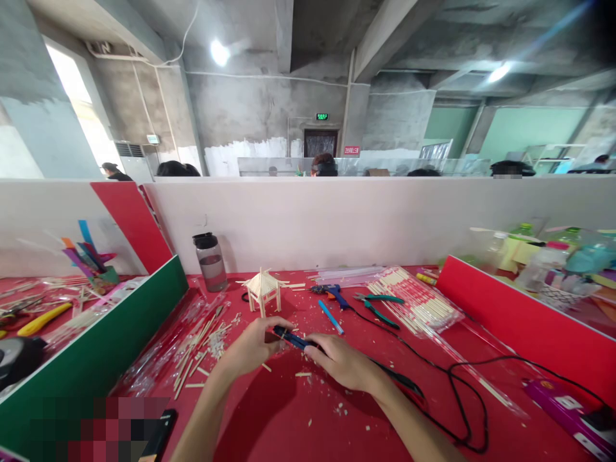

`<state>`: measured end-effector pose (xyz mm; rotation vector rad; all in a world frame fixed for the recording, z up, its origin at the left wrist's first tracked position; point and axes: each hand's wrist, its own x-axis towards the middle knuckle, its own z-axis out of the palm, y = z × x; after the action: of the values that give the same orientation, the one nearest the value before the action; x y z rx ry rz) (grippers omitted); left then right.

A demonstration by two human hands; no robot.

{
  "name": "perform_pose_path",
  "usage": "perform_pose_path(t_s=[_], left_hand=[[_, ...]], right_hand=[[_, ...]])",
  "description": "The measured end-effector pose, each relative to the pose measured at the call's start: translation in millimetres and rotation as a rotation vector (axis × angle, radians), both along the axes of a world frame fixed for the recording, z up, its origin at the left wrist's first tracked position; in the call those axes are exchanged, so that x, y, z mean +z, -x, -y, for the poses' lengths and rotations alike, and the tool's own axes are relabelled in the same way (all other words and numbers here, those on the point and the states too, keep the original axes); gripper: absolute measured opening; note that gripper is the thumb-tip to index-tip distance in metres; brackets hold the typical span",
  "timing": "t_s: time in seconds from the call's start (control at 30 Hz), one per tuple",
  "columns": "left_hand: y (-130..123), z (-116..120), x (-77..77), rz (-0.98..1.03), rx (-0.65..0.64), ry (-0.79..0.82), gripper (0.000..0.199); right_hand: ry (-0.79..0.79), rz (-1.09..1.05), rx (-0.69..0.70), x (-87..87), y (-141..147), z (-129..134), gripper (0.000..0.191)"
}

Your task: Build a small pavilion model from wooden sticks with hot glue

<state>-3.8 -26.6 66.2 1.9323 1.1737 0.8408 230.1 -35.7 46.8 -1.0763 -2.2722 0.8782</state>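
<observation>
My right hand (342, 360) is closed around a dark blue hand tool (296, 339), whose narrow jaw end points left. Long black handles (399, 380) show beyond my right wrist and appear to belong to it. My left hand (257, 343) pinches at the tool's tip, where a small pale bit shows; what the fingers hold is too small to make out. Just behind stands a little pavilion of wooden sticks (262, 290), with a pointed roof on posts. A blue glue gun (332, 294), a light blue pen (331, 317) and green-handled pliers (382, 301) lie beyond my right hand.
Loose sticks (197, 346), shavings and plastic wrap lie left. A water bottle (210, 263) stands at the back. Packed sticks (416, 298), a black cable (450, 378) and a purple power strip (568, 410) lie right. Green (106, 333) and red (524, 333) partitions flank the red table.
</observation>
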Motion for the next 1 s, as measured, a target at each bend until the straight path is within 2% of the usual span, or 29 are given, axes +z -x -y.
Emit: perform_pose_path(t_s=[1.0], left_hand=[[-2.9, 1.4, 4.1, -0.014, -0.003, 0.004, 0.028]], right_hand=[[0.002, -0.009, -0.006, 4.0, 1.3, 1.2, 0.035]])
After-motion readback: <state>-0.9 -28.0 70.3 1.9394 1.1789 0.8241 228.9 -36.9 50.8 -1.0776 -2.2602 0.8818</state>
